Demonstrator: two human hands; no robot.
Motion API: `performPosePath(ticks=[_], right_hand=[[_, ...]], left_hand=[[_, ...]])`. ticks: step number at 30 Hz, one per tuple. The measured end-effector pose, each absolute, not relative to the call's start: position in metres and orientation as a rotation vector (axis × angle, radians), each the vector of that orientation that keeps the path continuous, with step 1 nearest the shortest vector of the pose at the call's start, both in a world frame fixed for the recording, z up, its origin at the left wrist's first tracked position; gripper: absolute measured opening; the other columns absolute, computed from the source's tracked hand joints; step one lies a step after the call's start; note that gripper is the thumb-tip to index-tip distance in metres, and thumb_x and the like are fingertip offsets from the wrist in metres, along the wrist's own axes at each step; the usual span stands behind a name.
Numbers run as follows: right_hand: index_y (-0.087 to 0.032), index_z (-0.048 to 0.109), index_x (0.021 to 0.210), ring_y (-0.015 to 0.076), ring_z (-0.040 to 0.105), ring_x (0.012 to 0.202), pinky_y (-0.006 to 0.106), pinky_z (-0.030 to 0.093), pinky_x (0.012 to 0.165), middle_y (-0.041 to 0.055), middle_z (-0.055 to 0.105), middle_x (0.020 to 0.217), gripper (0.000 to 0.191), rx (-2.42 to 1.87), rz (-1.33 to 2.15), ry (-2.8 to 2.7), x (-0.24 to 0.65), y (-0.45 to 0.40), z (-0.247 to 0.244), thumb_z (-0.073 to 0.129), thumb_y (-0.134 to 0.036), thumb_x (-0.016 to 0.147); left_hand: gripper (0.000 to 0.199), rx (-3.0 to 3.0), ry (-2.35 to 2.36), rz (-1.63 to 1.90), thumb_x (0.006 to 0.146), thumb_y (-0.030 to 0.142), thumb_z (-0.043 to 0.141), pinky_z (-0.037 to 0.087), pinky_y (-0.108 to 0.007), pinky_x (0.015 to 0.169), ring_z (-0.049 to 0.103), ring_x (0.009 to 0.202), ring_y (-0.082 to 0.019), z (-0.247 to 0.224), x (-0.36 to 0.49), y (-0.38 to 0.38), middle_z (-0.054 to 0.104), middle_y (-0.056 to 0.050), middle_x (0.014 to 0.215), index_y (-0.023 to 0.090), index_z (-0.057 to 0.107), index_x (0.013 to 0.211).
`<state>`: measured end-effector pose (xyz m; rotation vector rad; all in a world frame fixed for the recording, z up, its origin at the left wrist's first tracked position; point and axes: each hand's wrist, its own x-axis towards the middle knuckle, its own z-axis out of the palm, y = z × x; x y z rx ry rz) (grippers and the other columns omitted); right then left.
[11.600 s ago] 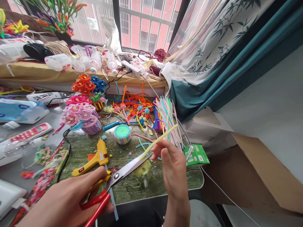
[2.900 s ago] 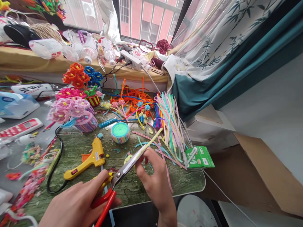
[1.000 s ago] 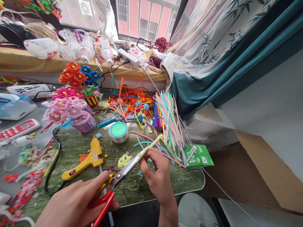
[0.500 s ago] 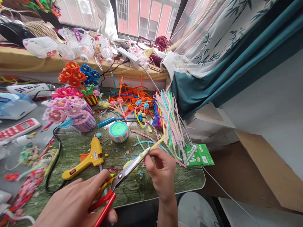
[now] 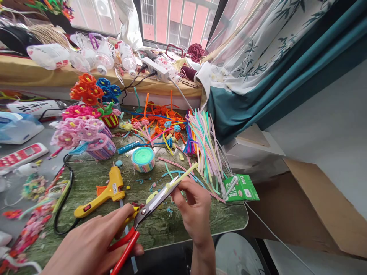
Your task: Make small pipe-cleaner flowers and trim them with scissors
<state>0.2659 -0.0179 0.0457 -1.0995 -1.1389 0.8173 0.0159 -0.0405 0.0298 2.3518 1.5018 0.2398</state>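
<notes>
My left hand (image 5: 94, 238) is closed around the red and yellow handles of a pair of scissors (image 5: 155, 202), whose blades point up and to the right. In my right hand (image 5: 193, 208), thumb and fingers pinch a pale yellow pipe cleaner (image 5: 187, 172) close to the blade tips. Its fuzzy end lies along the blades, and whether they are cutting into it I cannot tell. Behind the scissors, a small round pot (image 5: 143, 159) with a mint-green top and striped sides stands on the table. A yellow glue gun (image 5: 110, 187) lies left of the scissors.
Pipe cleaner flowers in pots (image 5: 83, 131) stand at the back left. A bundle of pastel pipe cleaners (image 5: 208, 147) lies at the right, beside a green packet (image 5: 243, 188). Orange pipe cleaner pieces (image 5: 160, 118) lie behind. A black cable (image 5: 59, 217) loops at the left.
Both hands have shifted very slightly. The pipe cleaner has moved a little left against the scissors, and more of its length shows along the blades. Both hands keep their hold.
</notes>
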Motion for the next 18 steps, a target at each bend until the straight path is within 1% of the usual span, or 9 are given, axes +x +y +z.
performPosePath(ticks=[4, 9, 14, 18], right_hand=[[-0.022, 0.076, 0.072, 0.0168, 0.061, 0.067, 0.028, 0.051, 0.066, 0.0001, 0.068, 0.071, 0.025, -1.104, 0.818, -1.158, 0.267, -0.019, 0.047, 0.072, -0.015, 0.096], [-0.022, 0.075, 0.074, 0.0170, 0.061, 0.068, 0.028, 0.051, 0.066, 0.0001, 0.069, 0.073, 0.025, -1.097, 0.820, -1.215, 0.270, -0.020, 0.046, 0.071, -0.014, 0.097], [-0.023, 0.073, 0.075, 0.0169, 0.061, 0.068, 0.028, 0.051, 0.067, -0.0006, 0.068, 0.073, 0.024, -1.113, 0.825, -1.254, 0.273, -0.021, 0.048, 0.071, -0.013, 0.097], [-0.023, 0.071, 0.073, 0.0168, 0.061, 0.068, 0.028, 0.051, 0.066, -0.0008, 0.068, 0.072, 0.025, -1.125, 0.796, -1.272, 0.275, -0.021, 0.050, 0.070, -0.013, 0.097]], left_hand=[[0.039, 2.294, 1.451, 0.265, 0.087, 0.024, 0.072, 0.059, -0.014, 0.070, 0.089, 0.083, -0.018, 0.029, 0.015, -0.040, 0.094, 0.011, 0.097, 0.044, 0.074, 0.120], [0.050, 2.310, 1.493, 0.215, 0.086, 0.023, 0.074, 0.063, -0.018, 0.077, 0.091, 0.092, -0.020, 0.032, 0.016, -0.040, 0.094, 0.009, 0.113, 0.047, 0.076, 0.130], [0.041, 2.318, 1.521, 0.154, 0.086, 0.024, 0.074, 0.063, -0.020, 0.073, 0.090, 0.089, -0.021, 0.040, 0.020, -0.040, 0.094, 0.008, 0.110, 0.046, 0.080, 0.120], [0.043, 2.363, 1.516, 0.176, 0.085, 0.021, 0.075, 0.062, -0.019, 0.071, 0.090, 0.086, -0.020, 0.039, 0.017, -0.039, 0.094, 0.009, 0.107, 0.046, 0.079, 0.120]])
